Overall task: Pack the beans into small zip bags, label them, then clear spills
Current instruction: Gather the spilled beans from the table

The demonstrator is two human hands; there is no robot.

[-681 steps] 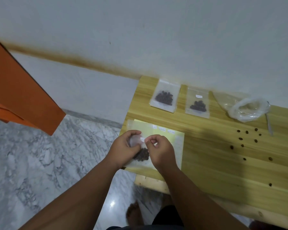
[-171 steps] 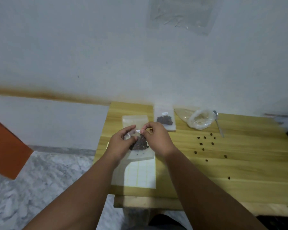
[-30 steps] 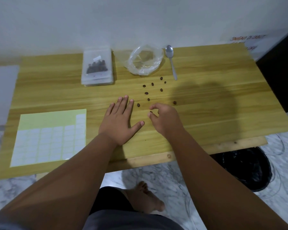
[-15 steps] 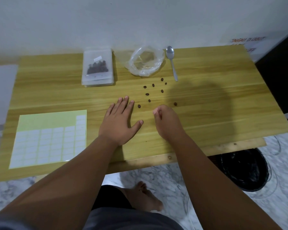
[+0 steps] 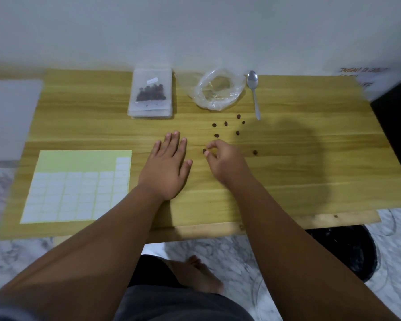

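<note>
Small dark brown loose beans (image 5: 225, 123) lie scattered on the pale wooden surface (image 5: 310, 170) just right of the frame's centre, oval and glossy, most of them below a crumpled clear plastic bag (image 5: 218, 90) whose mouth is rolled open. A metal spoon (image 5: 254, 89) lies just right of that bag, bowl toward the wall. In the upper middle, a neat stack of clear zip bags (image 5: 152, 93) lies flat. The top one shows a dark cluster of beans and carries a small white label (image 5: 152, 80) whose writing is too small to read. A yellow-backed label sheet (image 5: 79, 186) with rows of white stickers fills the surface's lower left; its top rows are peeled bare. At the upper right a white notice (image 5: 359, 77) on the wall bears orange-red lettering, too blurred to read with certainty. The left hand (image 5: 169, 165) rests palm-down at centre, its fingers (image 5: 175, 144) straight and slightly spread, thumb out to the side. The right hand (image 5: 225, 161) is beside it, fingers curled, thumb and forefinger tips closing on one bean (image 5: 204, 151) that lies on the wood.
</note>
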